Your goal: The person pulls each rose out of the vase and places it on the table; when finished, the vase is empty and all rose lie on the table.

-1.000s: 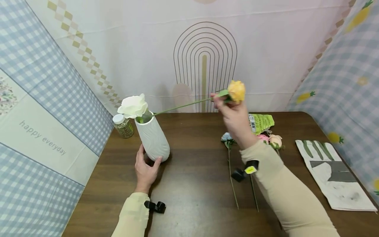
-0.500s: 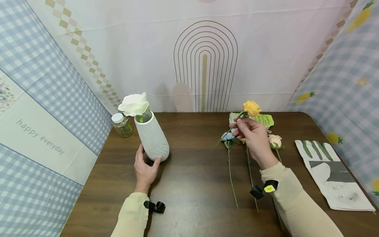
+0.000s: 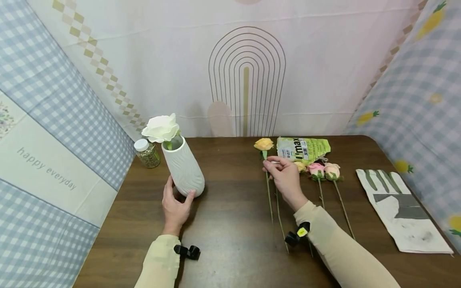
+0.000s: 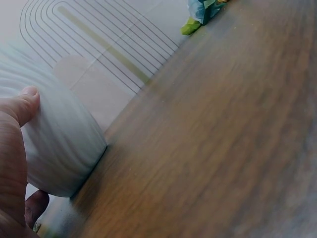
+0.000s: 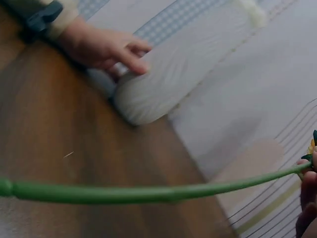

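A white ribbed vase stands on the table's left side, one white flower in its mouth. My left hand grips the vase low down, thumb against its near side. Over the table right of centre, my right hand pinches a yellow rose by the stem just below the bloom. Its long green stem crosses the right wrist view. Beside that hand lie a pink rose, a peach rose and a partly covered yellow bloom. A blue flower shows in the left wrist view.
A green-and-white packet lies at the table's back edge behind the flowers. To the right is a white and grey folded cloth or glove. A white-lidded jar stands behind the vase. Cloth hangs at the back and sides.
My right hand has carried the yellow rose away from the vase mouth, right and down, then slightly left; its stem now points toward me. The left hand stays on the vase.
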`<action>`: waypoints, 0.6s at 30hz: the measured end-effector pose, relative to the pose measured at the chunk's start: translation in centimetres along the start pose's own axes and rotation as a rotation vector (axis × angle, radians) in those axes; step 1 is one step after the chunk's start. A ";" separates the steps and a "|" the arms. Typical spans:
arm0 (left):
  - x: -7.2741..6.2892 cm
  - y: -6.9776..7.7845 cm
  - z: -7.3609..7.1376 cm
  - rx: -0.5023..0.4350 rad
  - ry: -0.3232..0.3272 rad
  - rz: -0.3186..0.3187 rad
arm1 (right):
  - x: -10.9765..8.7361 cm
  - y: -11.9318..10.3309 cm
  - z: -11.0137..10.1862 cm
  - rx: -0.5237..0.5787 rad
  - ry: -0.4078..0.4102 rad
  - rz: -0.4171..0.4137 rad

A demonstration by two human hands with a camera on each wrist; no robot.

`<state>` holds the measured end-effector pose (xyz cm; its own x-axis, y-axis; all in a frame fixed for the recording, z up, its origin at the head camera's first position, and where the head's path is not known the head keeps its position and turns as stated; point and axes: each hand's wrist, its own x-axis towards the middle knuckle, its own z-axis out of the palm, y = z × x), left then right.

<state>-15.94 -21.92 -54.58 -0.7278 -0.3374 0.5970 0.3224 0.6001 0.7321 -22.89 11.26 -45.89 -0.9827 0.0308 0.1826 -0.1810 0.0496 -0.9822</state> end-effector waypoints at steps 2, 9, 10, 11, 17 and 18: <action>0.0 0.0 0.0 -0.001 0.002 -0.001 | -0.1 0.8 0.4 -0.026 0.003 -0.017; -0.1 0.1 0.0 -0.006 0.008 0.002 | -0.1 2.9 1.5 -0.181 -0.084 -0.051; -0.1 0.1 0.0 -0.005 0.010 0.002 | -0.1 3.1 1.5 -0.208 -0.097 -0.046; -0.1 0.1 0.0 -0.003 0.014 0.007 | -0.1 3.3 1.6 -0.231 -0.107 -0.037; -0.1 0.1 0.1 0.001 0.015 0.009 | -0.2 4.1 1.6 -0.320 -0.142 0.029; -0.1 0.1 0.1 -0.001 0.015 0.010 | -0.2 4.2 1.6 -0.332 -0.145 0.051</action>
<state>-15.92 -21.79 -54.60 -0.7154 -0.3422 0.6092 0.3304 0.6026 0.7264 -23.48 9.83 -50.14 -0.9898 -0.0989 0.1025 -0.1324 0.3735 -0.9181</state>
